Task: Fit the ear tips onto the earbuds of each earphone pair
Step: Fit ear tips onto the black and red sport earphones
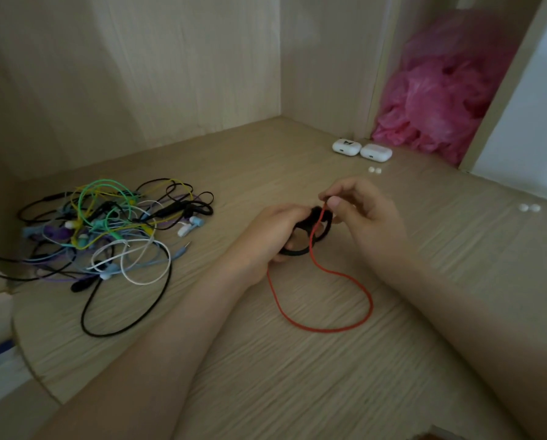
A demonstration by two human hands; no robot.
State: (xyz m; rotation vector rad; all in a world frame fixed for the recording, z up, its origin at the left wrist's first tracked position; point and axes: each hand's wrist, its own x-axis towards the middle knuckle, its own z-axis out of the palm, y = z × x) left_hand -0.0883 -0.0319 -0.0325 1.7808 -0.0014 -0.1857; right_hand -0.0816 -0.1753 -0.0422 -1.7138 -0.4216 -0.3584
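At the middle of the wooden surface my left hand grips a black ear-hook earphone with a red cable that loops toward me. My right hand pinches the red cable at its top, just beside the black earbud. Whether a tip sits on the earbud is hidden by my fingers. Two white ear tips lie beyond my hands, and another two white ear tips lie at the right. A tangled pile of coloured wired earphones sits at the left.
Two white earbud charging cases stand at the back near the corner. A pink plastic bag fills the gap behind them. Wooden walls close the back and left. The surface's rounded edge runs at the lower left.
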